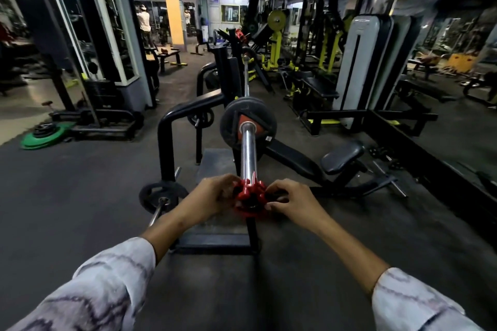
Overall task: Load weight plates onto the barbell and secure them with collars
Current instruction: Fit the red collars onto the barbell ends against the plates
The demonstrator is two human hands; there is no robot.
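A chrome barbell sleeve (248,150) points toward me from a bench rack. One black weight plate (248,119) with a red hub sits far up the sleeve. At the near end of the sleeve is a red collar (250,196). My left hand (212,196) grips its left side and my right hand (289,200) grips its right side. The collar stands well apart from the plate. A second red collar (239,34) shows at the bar's far end.
A black plate (162,196) hangs on a storage peg at lower left, another (201,117) on the rack behind. Green and black plates (44,134) lie stacked on the floor at left. A black incline bench (317,161) lies right of the bar. Gym machines fill the background.
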